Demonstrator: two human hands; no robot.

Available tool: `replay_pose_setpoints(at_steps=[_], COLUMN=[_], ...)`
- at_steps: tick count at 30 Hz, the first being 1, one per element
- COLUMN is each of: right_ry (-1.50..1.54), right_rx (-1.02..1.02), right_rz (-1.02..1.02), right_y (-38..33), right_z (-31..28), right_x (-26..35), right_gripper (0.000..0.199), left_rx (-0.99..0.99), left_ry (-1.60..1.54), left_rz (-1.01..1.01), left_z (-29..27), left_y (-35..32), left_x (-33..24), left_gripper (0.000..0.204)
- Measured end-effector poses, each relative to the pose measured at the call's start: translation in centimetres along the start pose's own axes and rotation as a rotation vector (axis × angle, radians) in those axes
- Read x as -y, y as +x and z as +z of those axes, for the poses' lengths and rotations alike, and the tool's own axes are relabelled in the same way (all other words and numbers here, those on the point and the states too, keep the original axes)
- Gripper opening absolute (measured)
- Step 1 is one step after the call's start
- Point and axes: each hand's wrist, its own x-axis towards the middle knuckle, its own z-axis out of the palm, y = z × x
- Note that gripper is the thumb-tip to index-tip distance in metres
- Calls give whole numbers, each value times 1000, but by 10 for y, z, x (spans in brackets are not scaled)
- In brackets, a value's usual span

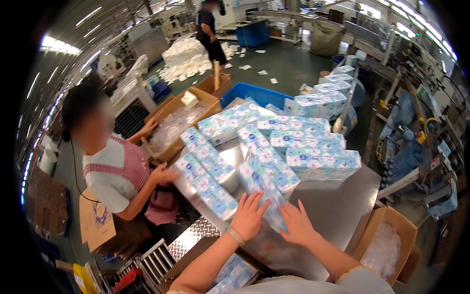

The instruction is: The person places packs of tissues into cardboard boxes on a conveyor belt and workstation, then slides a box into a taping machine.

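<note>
Both hands [271, 220] on tissue pack [262, 188], steel table [338, 206], factory floor [289, 63]

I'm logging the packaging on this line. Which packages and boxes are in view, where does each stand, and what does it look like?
Pack under both hands: long soft block, pale blue and white, on the steel table; left hand and right hand lie flat on it.
Other packs: same look, heaped behind it.
Open carton: brown, clear liner, lower right.
Second carton: brown, lined, left by a co-worker.
Blue crate: behind the heap.
</note>
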Motion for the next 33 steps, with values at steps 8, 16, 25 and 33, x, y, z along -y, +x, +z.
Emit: replay_pose_setpoints(at_steps=[8,16,25,33], right_ry=[-426,-199,32,2356], right_rx=[-175,212,30,-380], right_rz=[396,440,950,681], right_y=[12,-10,-112,-121], right_z=[-127,-84,-34,-27], right_x=[-234,-203,-78,47], right_gripper=[105,122,128,88], left_rx=[370,252,-602,-108], left_ry=[24,18,-800,-83], left_rz=[355,334,-379,-919], left_z=[64,6,-112,-25], left_y=[54,-8,-160,-410], left_x=[-39,-75,-92,-80], left_gripper=[97,77,82,88])
